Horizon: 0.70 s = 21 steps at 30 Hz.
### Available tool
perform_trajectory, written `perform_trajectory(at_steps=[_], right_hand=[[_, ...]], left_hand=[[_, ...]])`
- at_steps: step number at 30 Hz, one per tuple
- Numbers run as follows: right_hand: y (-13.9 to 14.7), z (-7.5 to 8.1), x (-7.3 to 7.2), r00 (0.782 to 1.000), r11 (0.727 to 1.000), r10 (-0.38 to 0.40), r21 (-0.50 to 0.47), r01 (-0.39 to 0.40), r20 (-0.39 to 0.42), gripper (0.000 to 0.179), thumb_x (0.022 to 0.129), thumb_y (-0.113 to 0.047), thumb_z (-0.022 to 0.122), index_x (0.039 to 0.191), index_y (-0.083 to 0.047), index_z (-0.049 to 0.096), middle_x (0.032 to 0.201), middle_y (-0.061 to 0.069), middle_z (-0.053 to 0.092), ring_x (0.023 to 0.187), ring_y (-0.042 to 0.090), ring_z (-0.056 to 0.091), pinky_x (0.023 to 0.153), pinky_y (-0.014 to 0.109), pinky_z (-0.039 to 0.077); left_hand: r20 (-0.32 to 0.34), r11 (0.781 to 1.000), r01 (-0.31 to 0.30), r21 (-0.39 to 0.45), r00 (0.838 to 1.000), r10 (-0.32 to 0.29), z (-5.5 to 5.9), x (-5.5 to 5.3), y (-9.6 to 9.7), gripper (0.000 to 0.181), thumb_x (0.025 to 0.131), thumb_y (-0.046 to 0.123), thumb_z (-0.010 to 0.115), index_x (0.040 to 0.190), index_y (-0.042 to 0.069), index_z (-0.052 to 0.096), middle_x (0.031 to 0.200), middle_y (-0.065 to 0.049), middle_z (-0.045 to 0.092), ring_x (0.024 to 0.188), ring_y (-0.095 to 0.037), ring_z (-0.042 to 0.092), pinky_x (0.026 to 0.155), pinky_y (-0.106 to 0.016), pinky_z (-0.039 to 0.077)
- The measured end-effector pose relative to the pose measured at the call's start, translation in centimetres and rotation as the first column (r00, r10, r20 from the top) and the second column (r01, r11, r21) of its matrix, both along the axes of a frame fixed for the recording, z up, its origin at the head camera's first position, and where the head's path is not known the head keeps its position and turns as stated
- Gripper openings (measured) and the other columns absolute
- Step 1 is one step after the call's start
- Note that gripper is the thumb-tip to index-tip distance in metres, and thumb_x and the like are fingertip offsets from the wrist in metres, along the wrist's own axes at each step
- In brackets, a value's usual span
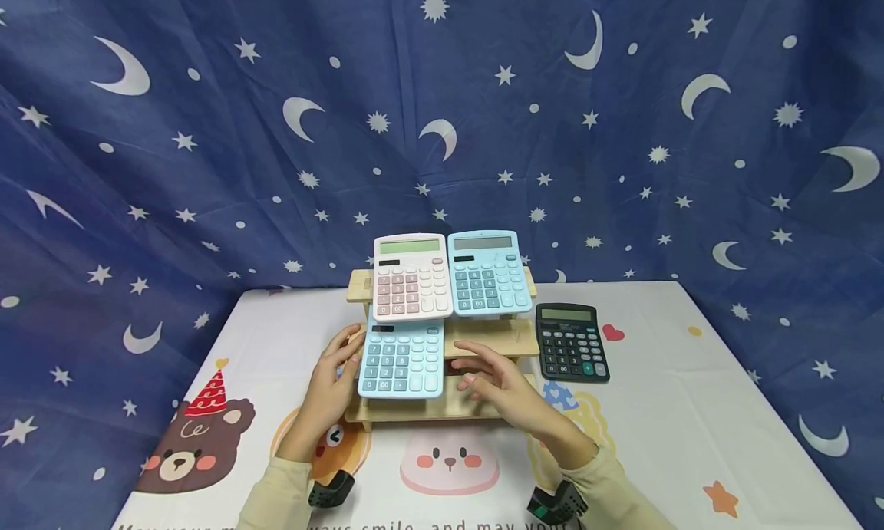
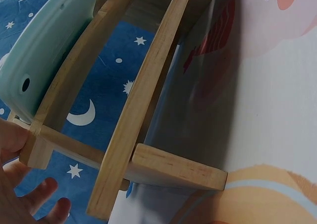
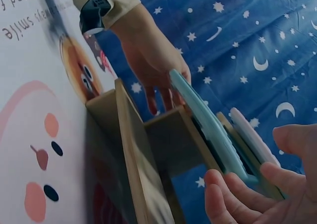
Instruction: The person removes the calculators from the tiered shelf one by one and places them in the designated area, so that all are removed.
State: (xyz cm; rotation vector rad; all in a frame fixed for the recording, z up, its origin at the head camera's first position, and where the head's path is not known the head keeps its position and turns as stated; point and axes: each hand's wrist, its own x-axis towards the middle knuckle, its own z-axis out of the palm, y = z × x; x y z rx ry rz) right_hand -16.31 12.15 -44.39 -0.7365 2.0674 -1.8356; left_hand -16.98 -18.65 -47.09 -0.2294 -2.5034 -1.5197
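Note:
A light blue calculator [image 1: 402,365] leans on the middle tier of a small wooden rack [image 1: 492,338]. My left hand [image 1: 331,388] is at its left edge, and in the left wrist view the thumb meets the rack's end beside the calculator. Fingers spread and loosely bent, my right hand [image 1: 507,392] is just right of that calculator, holding nothing; whether a fingertip touches the calculator I cannot tell. On the top tier a white calculator with pink keys [image 1: 412,281] and a second light blue calculator [image 1: 489,275] lean side by side.
A black calculator [image 1: 572,342] lies on the table right of the rack. The white tablecloth [image 1: 656,438] bears printed cartoon animals and lettering. Behind the table hangs a blue curtain [image 1: 442,131] with moons and stars.

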Motion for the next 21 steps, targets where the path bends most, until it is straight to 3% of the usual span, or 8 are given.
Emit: perform_trajectory(at_steps=[9, 14, 21], right_hand=[[-1.9, -0.4, -0.3, 0.998, 0.998, 0.029, -0.052, -0.026, 0.057, 0.065, 0.101, -0.003, 0.052, 0.160, -0.007, 0.024, 0.142, 0.035, 0.049, 0.100, 0.020, 0.067, 0.083, 0.028, 0.059], [-2.8, -1.0, -0.5, 0.998, 0.997, -0.015, -0.072, 0.019, 0.060, 0.067, 0.097, 0.005, 0.051, 0.159, -0.008, 0.027, 0.140, 0.035, 0.052, 0.092, 0.012, 0.066, 0.078, 0.024, 0.057], [-3.5, -1.4, -0.3, 0.995, 0.994, -0.043, -0.097, 0.052, 0.091, 0.066, 0.098, 0.003, 0.050, 0.159, -0.007, 0.026, 0.140, 0.035, 0.053, 0.090, 0.007, 0.067, 0.076, 0.022, 0.057]], left_hand=[[-0.004, 1.000, -0.001, 0.011, 1.000, 0.001, 0.2, 0.1, 0.1, 0.040, 0.104, 0.001, 0.046, 0.142, -0.006, 0.053, 0.160, -0.014, 0.039, 0.153, -0.038, 0.029, 0.121, -0.061, 0.027], [-0.003, 1.000, 0.000, 0.017, 1.000, 0.000, 0.2, 0.1, 0.1, 0.040, 0.104, 0.001, 0.046, 0.142, -0.006, 0.053, 0.160, -0.013, 0.039, 0.153, -0.037, 0.029, 0.121, -0.060, 0.027], [0.007, 1.000, 0.002, 0.014, 1.000, -0.002, 0.2, 0.0, 0.0, 0.040, 0.104, 0.001, 0.045, 0.143, -0.006, 0.053, 0.161, -0.013, 0.038, 0.152, -0.038, 0.029, 0.120, -0.061, 0.028]])
